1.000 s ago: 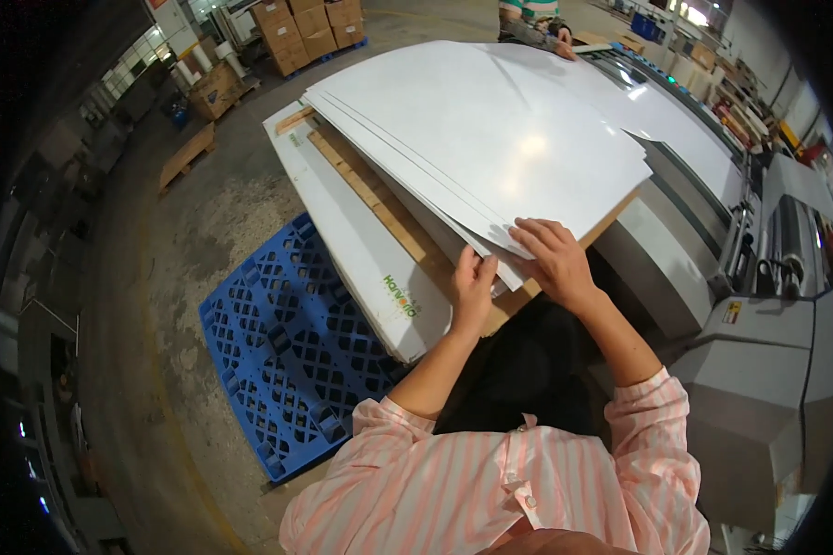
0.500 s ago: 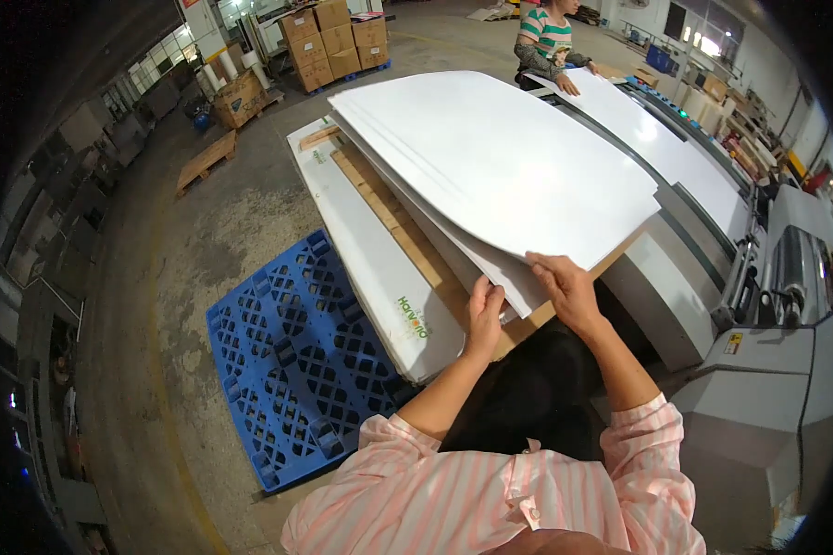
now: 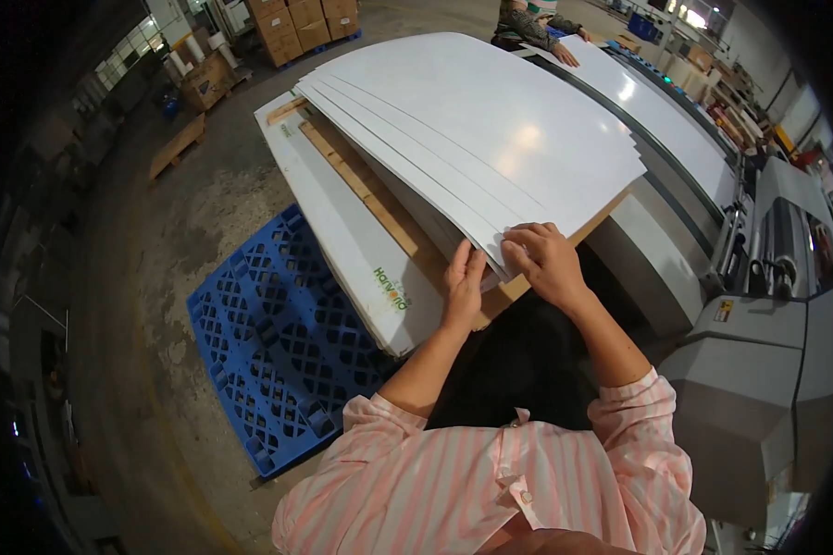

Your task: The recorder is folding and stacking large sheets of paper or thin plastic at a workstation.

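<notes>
Large glossy white sheets (image 3: pixel 463 102) lie in a stack before me, their long left edges and far right corner stepped like a fan. At the near corner my left hand (image 3: pixel 464 285) has its fingers against the side edges of the sheets, thumb toward the corner. My right hand (image 3: pixel 546 264) lies over the same corner from above, its fingers bent and closed on the sheet edges. Below the raised left edge shows a wooden strip (image 3: pixel 370 199) on a long white wrapped pack (image 3: pixel 333 231) with green print. The fingertips of both hands are partly hidden by the sheets.
A blue plastic pallet (image 3: pixel 278 342) lies on the floor at left. A grey machine with rollers (image 3: pixel 777 264) stands close on the right. Beyond the stack, a co-worker's hand (image 3: pixel 565 55) rests at another white sheet (image 3: pixel 611 79). Cardboard boxes (image 3: pixel 301 28) stand behind.
The top sheets have spread into several stepped edges, and the near corner has flattened. Both hands stay at that corner, the right hand now lying flatter over it. The whole view has shifted slightly.
</notes>
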A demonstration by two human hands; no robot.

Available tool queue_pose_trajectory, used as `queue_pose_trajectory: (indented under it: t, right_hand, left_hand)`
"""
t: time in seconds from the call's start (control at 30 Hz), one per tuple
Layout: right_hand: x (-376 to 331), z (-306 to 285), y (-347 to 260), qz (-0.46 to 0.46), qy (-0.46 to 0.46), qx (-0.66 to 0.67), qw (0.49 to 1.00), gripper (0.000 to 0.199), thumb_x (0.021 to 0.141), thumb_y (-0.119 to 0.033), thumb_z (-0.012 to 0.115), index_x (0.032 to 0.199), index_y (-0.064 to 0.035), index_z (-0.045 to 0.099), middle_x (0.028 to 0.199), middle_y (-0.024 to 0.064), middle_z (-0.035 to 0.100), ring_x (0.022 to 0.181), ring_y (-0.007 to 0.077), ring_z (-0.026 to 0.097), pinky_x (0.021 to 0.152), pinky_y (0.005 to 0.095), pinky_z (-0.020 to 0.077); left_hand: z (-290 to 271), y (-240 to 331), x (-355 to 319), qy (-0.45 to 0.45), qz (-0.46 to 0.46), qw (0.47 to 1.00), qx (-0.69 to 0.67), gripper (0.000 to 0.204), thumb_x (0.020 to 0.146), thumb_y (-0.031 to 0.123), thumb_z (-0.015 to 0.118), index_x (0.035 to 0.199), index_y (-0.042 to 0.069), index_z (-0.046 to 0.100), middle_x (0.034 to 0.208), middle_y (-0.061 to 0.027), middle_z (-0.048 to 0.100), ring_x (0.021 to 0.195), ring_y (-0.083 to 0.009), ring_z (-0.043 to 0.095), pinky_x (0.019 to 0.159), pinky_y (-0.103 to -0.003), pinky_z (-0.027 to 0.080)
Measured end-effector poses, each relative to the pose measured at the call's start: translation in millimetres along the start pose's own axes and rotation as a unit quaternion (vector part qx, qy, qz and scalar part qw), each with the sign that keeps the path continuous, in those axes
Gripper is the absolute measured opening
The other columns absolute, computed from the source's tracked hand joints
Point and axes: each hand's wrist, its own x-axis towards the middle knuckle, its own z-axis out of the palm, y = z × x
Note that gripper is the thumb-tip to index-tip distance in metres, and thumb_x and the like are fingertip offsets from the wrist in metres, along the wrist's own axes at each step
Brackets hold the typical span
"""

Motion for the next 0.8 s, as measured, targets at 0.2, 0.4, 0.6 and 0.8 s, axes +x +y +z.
queue_pose_trajectory:
  t: [0.2,0.4,0.6,0.8]
  right_hand:
    - [-7,-2,-8,-0.024,0.003,-0.067,0.997,0.028,0.078,-0.03,0.061,0.091,-0.0056,0.068,0.094,0.0115,0.064,0.087,0.0307,0.057,0.075,0.0385,0.0475]
    - [-2,1,-10,0.049,0.003,-0.064,0.997,0.022,0.079,-0.028,0.06,0.085,-0.0083,0.068,0.082,0.0075,0.064,0.076,0.0276,0.059,0.065,0.0376,0.049]
    - [-3,-6,16,-0.139,0.094,-0.164,0.972,0.013,0.077,-0.017,0.065,0.084,-0.0064,0.064,0.079,0.005,0.064,0.067,0.0223,0.059,0.055,0.0306,0.0475]
    - [-3,-4,19,-0.153,0.082,-0.084,0.981,0.034,0.073,-0.015,0.066,0.104,-0.0062,0.06,0.105,0.0057,0.06,0.088,0.027,0.056,0.075,0.0346,0.0482]
  left_hand:
    - [9,10,-4,-0.007,-0.013,1.0,-0.003,0.022,0.095,0.018,0.047,0.107,0.001,0.053,0.089,0.0023,0.054,0.079,-0.0038,0.05,0.071,-0.021,0.045]
    - [1,4,-5,-0.004,-0.022,1.0,0.006,0.02,0.093,0.013,0.049,0.109,0.001,0.053,0.087,0.0036,0.052,0.08,-0.0044,0.049,0.071,-0.02,0.043]
    - [1,1,2,0.031,-0.037,0.999,-0.023,0.032,0.09,0.011,0.053,0.119,0.0,0.044,0.087,-0.0005,0.054,0.076,-0.0057,0.049,0.067,-0.019,0.042]
    - [23,15,-1,0.101,0.017,0.994,0.04,0.063,0.09,0.011,0.055,0.138,0.001,0.017,0.091,-0.006,0.055,0.081,-0.0117,0.051,0.073,-0.023,0.043]
